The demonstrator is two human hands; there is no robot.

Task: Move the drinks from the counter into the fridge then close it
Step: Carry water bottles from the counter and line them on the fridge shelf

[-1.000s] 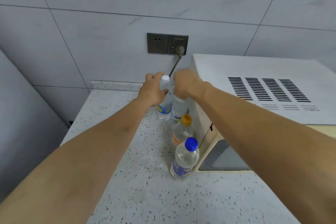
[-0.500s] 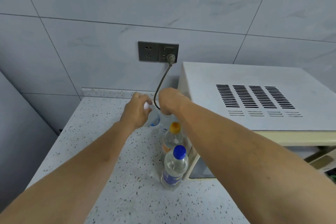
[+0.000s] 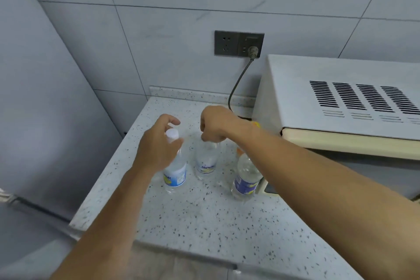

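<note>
Head view: both arms reach over the speckled counter (image 3: 204, 223). The left hand (image 3: 156, 145) curls round the neck of a white-capped bottle (image 3: 175, 173), its cap showing between thumb and fingers. The right hand (image 3: 216, 125) closes from above on the top of a second clear bottle (image 3: 205, 161), hiding its cap. A second ago both bottles were far back beside the microwave (image 3: 341, 102); now they are nearer the front edge and further left, well apart from it. Whether their bases rest on the counter or hang just above it I cannot tell. A purple-labelled bottle (image 3: 246, 179) stands to the right, under the right forearm, with an orange cap (image 3: 239, 150) of a fourth bottle just behind it.

My reading: the first pair is in hand and on its way. The grey panel (image 3: 34, 120) at the left is probably the fridge, though no open door shows. Two drinks remain for another trip.
</note>
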